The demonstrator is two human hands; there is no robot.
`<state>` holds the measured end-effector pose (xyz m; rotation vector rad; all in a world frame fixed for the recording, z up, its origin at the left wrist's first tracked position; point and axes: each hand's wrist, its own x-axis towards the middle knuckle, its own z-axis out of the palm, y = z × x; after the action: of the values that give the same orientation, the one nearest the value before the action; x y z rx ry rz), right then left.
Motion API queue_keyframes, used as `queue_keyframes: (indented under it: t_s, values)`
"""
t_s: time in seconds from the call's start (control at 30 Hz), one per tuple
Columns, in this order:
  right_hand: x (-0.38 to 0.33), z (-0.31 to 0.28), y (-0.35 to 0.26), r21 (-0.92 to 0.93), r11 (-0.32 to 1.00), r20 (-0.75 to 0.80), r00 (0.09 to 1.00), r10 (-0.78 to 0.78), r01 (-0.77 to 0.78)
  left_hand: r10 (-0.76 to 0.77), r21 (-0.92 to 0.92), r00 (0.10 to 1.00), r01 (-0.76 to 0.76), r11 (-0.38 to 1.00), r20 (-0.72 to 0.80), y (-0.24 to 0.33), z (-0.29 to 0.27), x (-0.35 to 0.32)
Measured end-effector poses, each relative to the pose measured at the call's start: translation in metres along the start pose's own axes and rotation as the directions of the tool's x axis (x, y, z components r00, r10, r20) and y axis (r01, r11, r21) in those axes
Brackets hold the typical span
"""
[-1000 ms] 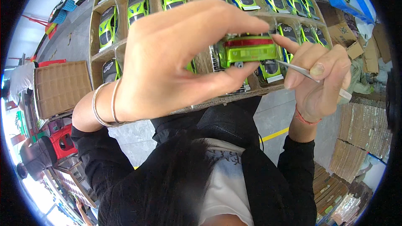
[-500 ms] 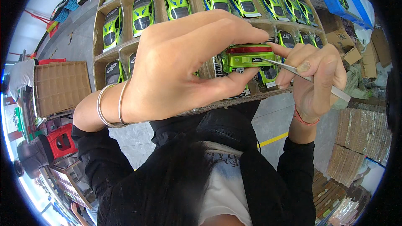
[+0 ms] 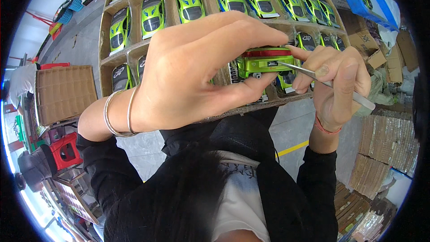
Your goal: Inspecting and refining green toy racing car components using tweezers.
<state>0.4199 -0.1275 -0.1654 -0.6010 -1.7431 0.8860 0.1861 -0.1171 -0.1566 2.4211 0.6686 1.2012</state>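
Note:
My left hand [image 3: 197,69] is closed around a green toy car [image 3: 251,68], thumb below and fingers above. The car's rear end faces me, with a red strip across it and a small dark plate beneath. In my right hand [image 3: 338,80] a pair of metal tweezers [image 3: 329,84] is pinched between thumb and fingers. The tweezers' tip touches or nearly touches the car's rear beside the dark plate. Whether the tip grips anything is too small to tell. A fingertip of the right hand rests close to the car's right side.
Beneath my hands lies a cardboard tray [image 3: 134,47] with compartments holding several green toy cars [image 3: 190,4]. A blue bin [image 3: 369,6] stands at the far right, near open cartons [image 3: 367,47]. Stacked cardboard [image 3: 385,141] is at right; a red stool [image 3: 66,150] and another divided tray [image 3: 67,94] are at left.
Almost nothing differs. The tweezers' tip has shifted very slightly left along the car's rear; the left hand and car stay nearly still.

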Motion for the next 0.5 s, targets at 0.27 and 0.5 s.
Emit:
queue_keyframes:
  t_s: [0.27, 0.5]
  values:
    - [0.0008, 0.0026, -0.0016, -0.018, 1.000, -0.010, 1.000, -0.001, 0.001, -0.001, 0.006, 1.000, 0.001, 1.000, -0.004, 0.0033, -0.0004, -0.0013]
    - [0.0002, 0.0049, 0.0008, -0.003, 1.000, 0.005, 1.000, -0.004, 0.004, 0.099, 0.033, 0.995, -0.100, 0.994, 0.012, -0.0030, -0.0034, -0.0100]
